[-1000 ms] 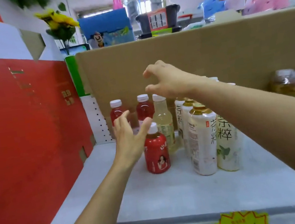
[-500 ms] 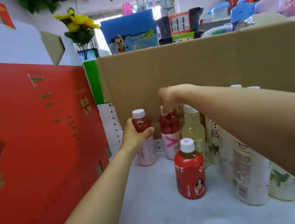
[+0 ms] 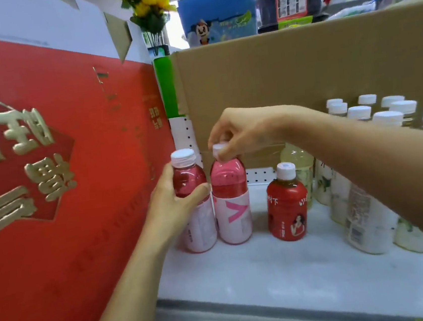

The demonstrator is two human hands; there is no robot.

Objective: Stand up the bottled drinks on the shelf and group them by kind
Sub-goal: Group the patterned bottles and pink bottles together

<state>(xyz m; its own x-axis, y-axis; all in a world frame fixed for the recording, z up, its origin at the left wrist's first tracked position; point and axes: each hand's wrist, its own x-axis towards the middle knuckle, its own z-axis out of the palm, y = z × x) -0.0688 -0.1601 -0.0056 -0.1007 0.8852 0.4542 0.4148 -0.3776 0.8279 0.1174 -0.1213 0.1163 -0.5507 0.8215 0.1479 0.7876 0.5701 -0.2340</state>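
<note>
Left hand [image 3: 174,204]: grip wrapped round shoulder of left pink-drink plastic bottle [image 3: 201,230], white-capped. Right hand [image 3: 244,132]: grip pinching cap of second pink-drink plastic bottle [image 3: 233,210] from above. Both bottles upright, touching, on white shelf [image 3: 270,267], beside red cardboard box [image 3: 62,177].

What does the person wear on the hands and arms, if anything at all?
Nothing shows. The left hand and the right hand have no gloves, rings, watch or bracelet, and both arms are without sleeves as far as the picture reaches.
</note>
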